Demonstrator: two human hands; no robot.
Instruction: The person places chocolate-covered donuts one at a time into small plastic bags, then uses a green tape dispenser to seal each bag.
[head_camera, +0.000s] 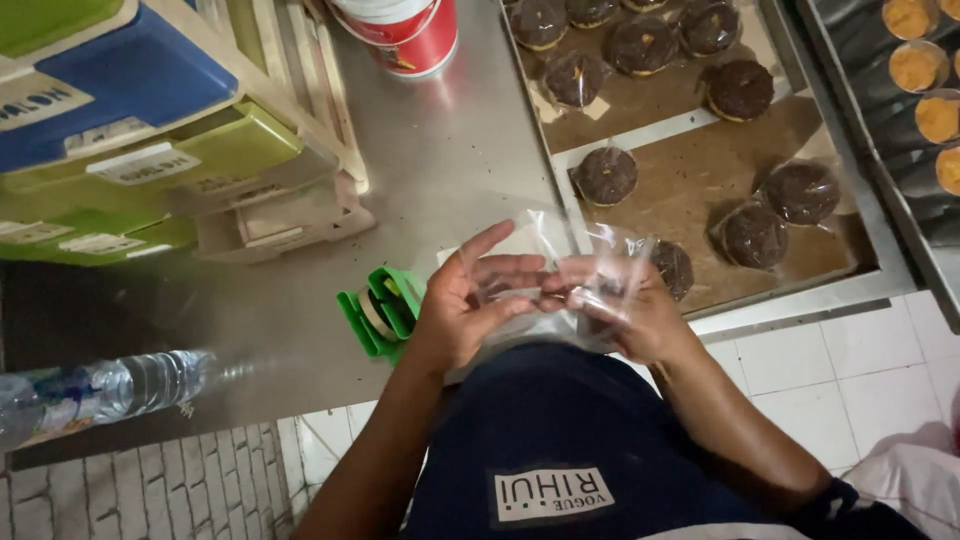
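Left hand (465, 305) and right hand (630, 310) both pinching one clear plastic bag (590, 265), fingers closed on its film just above the steel table (450, 170) edge. Lying just left of the left hand: one green tape dispenser (380, 310). Sitting on two trays (700, 180) beyond the bag: about eleven chocolate-topped doughnuts (605, 175), one partly hidden behind the bag. Standing farther back: one red-and-white cup (405, 35). Lying at far left: one water bottle (110, 388). Stacking at upper left: several green and blue boxes (120, 120).

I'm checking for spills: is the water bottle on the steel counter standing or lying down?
Lying down. The clear water bottle rests on its side along the steel counter's near edge, left of the left hand.
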